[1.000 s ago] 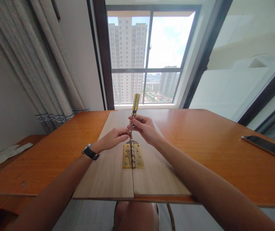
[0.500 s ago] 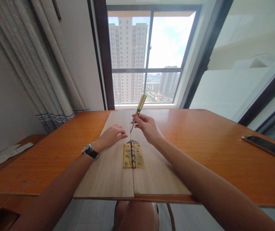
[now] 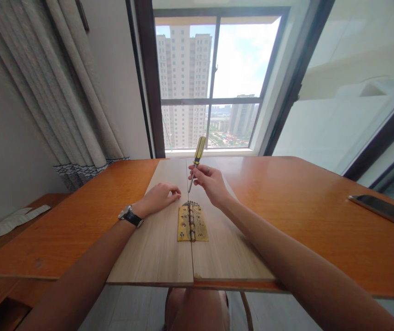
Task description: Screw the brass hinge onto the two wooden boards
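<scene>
A brass-coloured hinge (image 3: 185, 225) lies opened flat across the seam between two pale wooden boards (image 3: 148, 262). One screw head (image 3: 182, 234) sits in its lower left hole. Several screws (image 3: 191, 203) lie in a fan at the hinge's far end. My right hand (image 3: 210, 181) grips a screwdriver (image 3: 199, 149) by its metal shaft, below the yellow and black handle. The handle points up and the tip hangs down just beyond the screws. My left hand (image 3: 160, 197) rests on the left board beside the screws, loosely curled, thumb and forefinger apart with nothing visible between them.
The boards lie on an orange-brown wooden table (image 3: 286, 202). A dark phone (image 3: 386, 211) is at its right side. Left of the table, a pale strip of cloth or paper (image 3: 14, 223) lies on a lower surface. A window stands behind, with a grey curtain (image 3: 62, 92) at the left.
The screwdriver has tilted a little more upright in my right hand, its tip slightly lower. My left hand's fingers have curled a little more. The whole view has shifted slightly.
</scene>
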Tool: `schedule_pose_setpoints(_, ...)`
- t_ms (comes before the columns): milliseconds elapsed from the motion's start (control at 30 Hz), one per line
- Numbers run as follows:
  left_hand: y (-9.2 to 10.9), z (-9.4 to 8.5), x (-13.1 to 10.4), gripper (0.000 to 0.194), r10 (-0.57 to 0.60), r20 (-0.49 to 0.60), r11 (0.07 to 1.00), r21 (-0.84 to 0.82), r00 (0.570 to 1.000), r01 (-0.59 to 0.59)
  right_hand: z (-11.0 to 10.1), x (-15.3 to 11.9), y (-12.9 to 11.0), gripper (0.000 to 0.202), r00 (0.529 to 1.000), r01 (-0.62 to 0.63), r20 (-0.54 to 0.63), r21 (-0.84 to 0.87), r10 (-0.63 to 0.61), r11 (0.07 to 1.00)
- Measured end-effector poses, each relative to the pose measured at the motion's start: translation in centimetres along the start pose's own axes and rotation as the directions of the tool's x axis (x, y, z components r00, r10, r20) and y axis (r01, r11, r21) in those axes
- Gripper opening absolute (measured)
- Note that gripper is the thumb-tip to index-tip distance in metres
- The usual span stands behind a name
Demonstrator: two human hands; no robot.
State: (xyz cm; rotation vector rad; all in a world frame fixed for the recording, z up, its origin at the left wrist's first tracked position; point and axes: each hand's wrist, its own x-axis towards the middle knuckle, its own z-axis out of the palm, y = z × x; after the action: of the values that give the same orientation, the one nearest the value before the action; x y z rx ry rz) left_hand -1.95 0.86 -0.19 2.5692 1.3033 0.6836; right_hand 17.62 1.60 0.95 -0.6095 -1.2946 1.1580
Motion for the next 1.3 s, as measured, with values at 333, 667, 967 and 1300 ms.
schedule_pose_setpoints(333,-0.4,0.7,0.3,0.016,0.035,-0.044,0.997,-0.065,0.998,-0.037,0.2,-0.1,0.0,0.031,1.0,0.012,0.007,-0.006,-0.012,1.0)
schedule_pose_setpoints(667,0.6,1.2,0.3,0.018,-0.007,-0.053,0.996,-0.087,0.999,0.002,0.3,0.0,0.2,0.027,0.999,0.003,0.034,0.027,-0.004,1.0)
schedule_pose_setpoints(967,1.3,1.1,0.2,0.018,0.009,-0.047,0.993,-0.114,0.999,-0.015,0.2,0.0,0.3,0.027,0.999,0.005,0.052,0.014,-0.006,1.0)
schedule_pose_setpoints(1300,1.6,0.9,0.1,0.014,0.016,-0.033,0.991,-0.131,0.999,-0.021,0.2,0.0,0.3,0.025,0.998,-0.006,0.061,0.026,0.004,1.0)
